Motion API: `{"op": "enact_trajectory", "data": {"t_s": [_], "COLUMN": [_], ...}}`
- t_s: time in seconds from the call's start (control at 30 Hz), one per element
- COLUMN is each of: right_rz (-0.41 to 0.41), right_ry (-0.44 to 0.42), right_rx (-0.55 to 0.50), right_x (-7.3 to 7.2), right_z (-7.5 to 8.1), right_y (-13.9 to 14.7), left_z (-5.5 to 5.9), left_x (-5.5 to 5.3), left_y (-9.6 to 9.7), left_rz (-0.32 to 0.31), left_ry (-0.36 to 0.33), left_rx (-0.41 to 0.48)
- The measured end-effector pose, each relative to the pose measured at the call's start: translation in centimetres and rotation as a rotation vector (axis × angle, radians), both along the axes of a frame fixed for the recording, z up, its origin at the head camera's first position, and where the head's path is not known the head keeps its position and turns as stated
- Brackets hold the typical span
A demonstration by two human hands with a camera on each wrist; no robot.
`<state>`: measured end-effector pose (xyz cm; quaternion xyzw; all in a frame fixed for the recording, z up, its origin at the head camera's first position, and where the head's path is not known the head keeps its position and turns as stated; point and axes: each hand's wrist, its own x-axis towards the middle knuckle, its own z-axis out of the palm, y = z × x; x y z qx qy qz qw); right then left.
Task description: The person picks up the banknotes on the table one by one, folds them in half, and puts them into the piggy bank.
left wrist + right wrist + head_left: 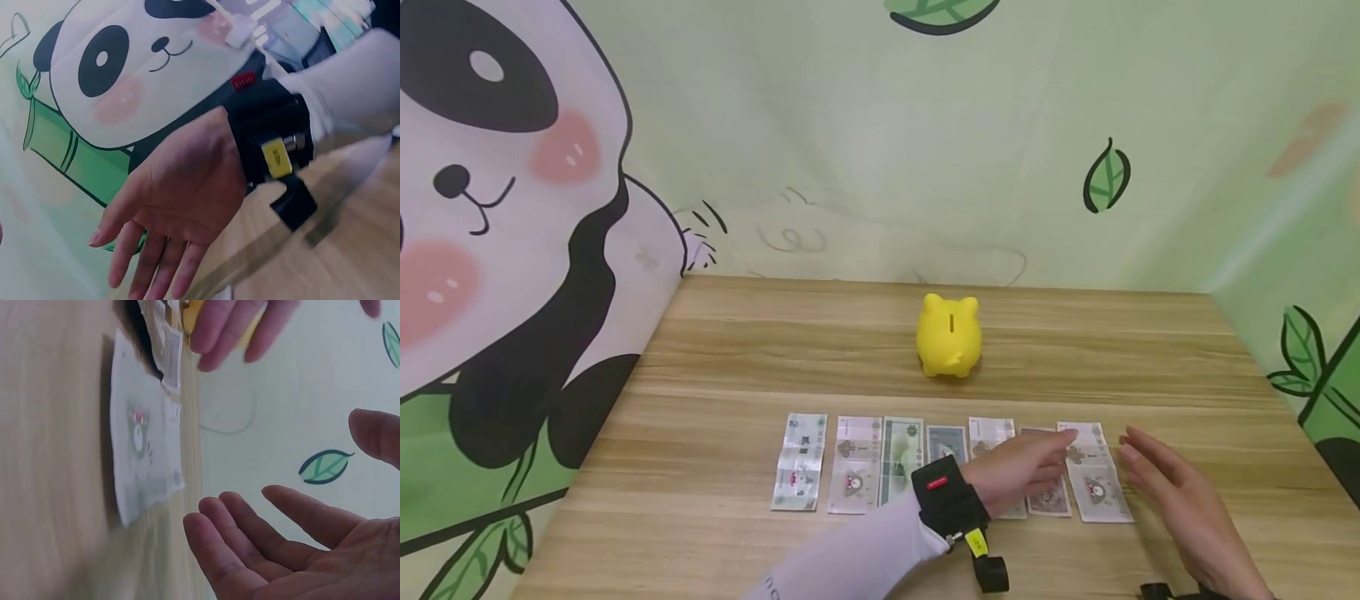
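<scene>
Several paper banknotes lie side by side in a row on the wooden table. My left hand [1017, 472] reaches across the right part of the row, its fingertips overlapping the edge of the rightmost banknote [1093, 477] in the head view. In the left wrist view the left hand [187, 187] has its fingers extended, holding nothing. My right hand [1187, 504] is just right of that same banknote, palm turned inward. The right wrist view shows the right hand [281, 553] with extended fingers, apart from the creased banknote [140, 444]. The left forearm partly hides the middle notes.
A yellow piggy bank [950, 340] with a slot on top stands behind the row. At the left end lies a banknote [801, 462] marked 2, and a green banknote [901, 450] lies nearer the middle. A panda-printed backdrop [865, 158] rises behind the table [700, 467].
</scene>
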<state>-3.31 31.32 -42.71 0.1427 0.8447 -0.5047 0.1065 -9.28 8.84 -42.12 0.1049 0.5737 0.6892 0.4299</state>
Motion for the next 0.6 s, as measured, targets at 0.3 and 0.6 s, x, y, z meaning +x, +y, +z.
{"op": "enact_trajectory", "data": {"t_s": [0.3, 0.6], "right_rz": [-0.01, -0.01], "right_ry": [-0.104, -0.142], "right_rx": [0.004, 0.028], "right_x": [0.0, -0.2], "right_z": [-0.6, -0.8], "right_y": [0.3, 0.3], "left_z": [-0.9, -1.3], "left_x": [0.4, 0.3], "left_y": [0.5, 0.3], "left_rz": [0.04, 0.02], "left_ry": [-0.132, -0.153], "left_rx": [0.103, 0.124]}}
